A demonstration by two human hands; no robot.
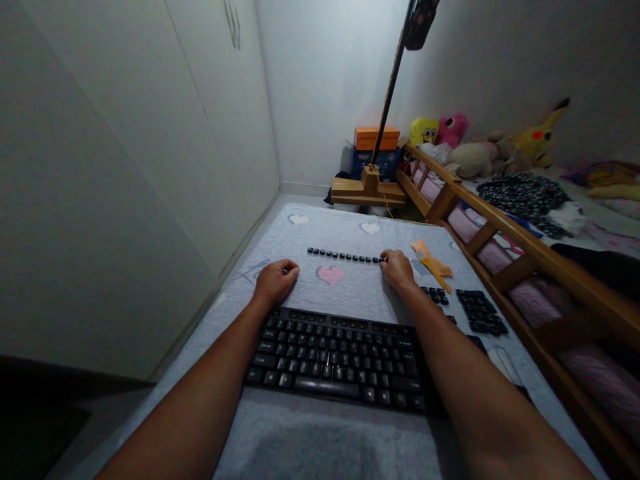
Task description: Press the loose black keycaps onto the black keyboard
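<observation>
A black keyboard lies on the light blue cloth, between my forearms. Beyond it runs a row of small black keycaps. My right hand is at the right end of that row, fingers pinched on the last keycap. Resting on the cloth above the keyboard's left corner, my left hand has its fingers curled together; whatever they may hold is hidden. More black keycaps are grouped to the right of my right forearm, some partly hidden by it.
A yellow-handled brush lies on an orange cloth at the right. A wooden bed rail borders the right side, with plush toys behind it. White cabinets stand left. A black pole rises from a wooden base.
</observation>
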